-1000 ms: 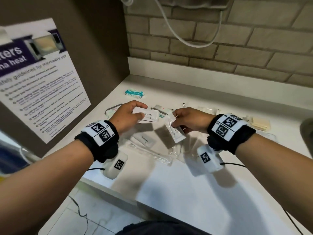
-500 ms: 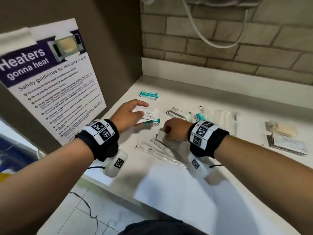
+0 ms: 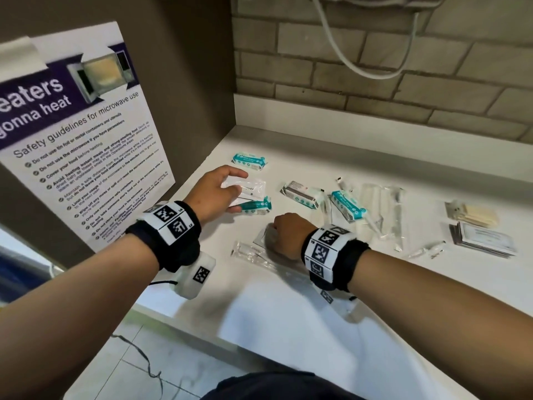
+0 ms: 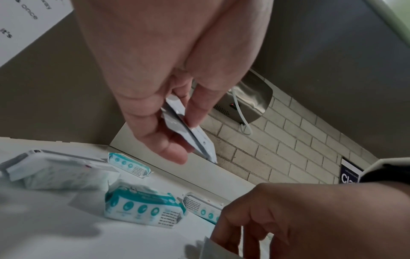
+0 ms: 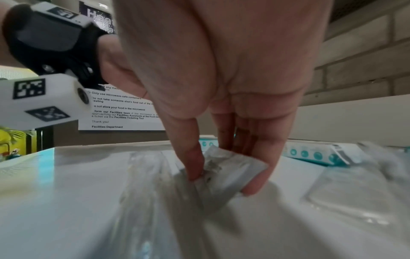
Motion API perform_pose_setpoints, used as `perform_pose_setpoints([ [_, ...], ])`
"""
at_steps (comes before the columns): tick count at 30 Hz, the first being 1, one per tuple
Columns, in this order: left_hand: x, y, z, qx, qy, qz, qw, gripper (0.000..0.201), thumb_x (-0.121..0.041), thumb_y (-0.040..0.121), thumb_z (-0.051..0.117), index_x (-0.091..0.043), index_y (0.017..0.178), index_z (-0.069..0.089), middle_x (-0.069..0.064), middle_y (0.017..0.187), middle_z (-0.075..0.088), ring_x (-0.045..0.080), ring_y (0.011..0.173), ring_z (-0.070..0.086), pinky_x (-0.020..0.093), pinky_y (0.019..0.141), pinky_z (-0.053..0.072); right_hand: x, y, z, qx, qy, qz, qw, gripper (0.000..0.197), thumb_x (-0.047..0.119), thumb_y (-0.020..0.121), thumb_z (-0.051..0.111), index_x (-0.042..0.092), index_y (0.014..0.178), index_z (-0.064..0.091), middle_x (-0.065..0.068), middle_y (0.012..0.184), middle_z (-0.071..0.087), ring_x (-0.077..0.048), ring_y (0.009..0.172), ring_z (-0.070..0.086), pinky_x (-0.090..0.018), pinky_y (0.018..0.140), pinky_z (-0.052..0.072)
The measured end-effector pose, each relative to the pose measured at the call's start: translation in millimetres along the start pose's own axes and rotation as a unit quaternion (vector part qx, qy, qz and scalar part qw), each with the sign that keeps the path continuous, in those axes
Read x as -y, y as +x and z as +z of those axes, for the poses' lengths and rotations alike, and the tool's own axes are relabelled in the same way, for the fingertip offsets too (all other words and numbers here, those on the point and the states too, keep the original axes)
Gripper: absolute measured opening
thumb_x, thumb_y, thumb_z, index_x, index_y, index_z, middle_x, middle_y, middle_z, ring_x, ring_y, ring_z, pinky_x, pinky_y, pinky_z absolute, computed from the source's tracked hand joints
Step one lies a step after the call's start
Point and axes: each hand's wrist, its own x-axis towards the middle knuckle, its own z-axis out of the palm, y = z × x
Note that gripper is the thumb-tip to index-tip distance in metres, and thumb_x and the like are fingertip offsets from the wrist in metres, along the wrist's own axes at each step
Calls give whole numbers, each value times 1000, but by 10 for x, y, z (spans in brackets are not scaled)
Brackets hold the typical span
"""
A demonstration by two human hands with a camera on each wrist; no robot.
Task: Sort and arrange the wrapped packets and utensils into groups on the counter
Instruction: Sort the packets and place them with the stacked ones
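My left hand (image 3: pixel 222 192) holds flat white sachets (image 3: pixel 248 190) above the counter, pinched between thumb and fingers; the left wrist view shows the sachets (image 4: pixel 188 128) edge-on. My right hand (image 3: pixel 284 232) is down on the counter and pinches a flat white packet (image 5: pixel 224 173) lying on a clear-wrapped utensil (image 3: pixel 253 255). Teal wet-wipe packets (image 3: pixel 249 161) (image 3: pixel 256 206) (image 3: pixel 347 204) lie behind the hands. More clear-wrapped utensils (image 3: pixel 383 209) lie at centre right.
A stack of flat packets (image 3: pixel 481 239) and a beige bundle (image 3: pixel 476 213) sit at the far right of the white counter (image 3: pixel 288 313). A microwave notice (image 3: pixel 75 134) hangs on the left wall. A brick wall (image 3: pixel 375 82) runs behind.
My right hand has come left and down from in front of me to the packet on the counter. The left hand keeps the sachets at about the same spot.
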Motion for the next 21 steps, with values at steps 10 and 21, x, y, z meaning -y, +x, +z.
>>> perform_pose_setpoints([
  [10, 29, 81, 66, 22, -4, -6, 1000, 25, -6, 98, 49, -23, 110, 62, 5, 144, 43, 30, 75, 73, 47, 65, 62, -54, -22, -25, 13, 24, 7, 1000, 30, 11, 92, 49, 5, 121, 48, -12, 118, 61, -31, 106, 61, -36, 86, 51],
  [21, -73, 239, 502, 70, -61, -18, 995, 29, 0, 94, 43, -17, 98, 66, 10, 90, 66, 21, 72, 64, 33, 62, 60, -535, -178, -837, -90, 214, -53, 971, 27, 12, 70, 82, 18, 81, 58, 8, 68, 58, -6, 58, 50, -20, 54, 38],
])
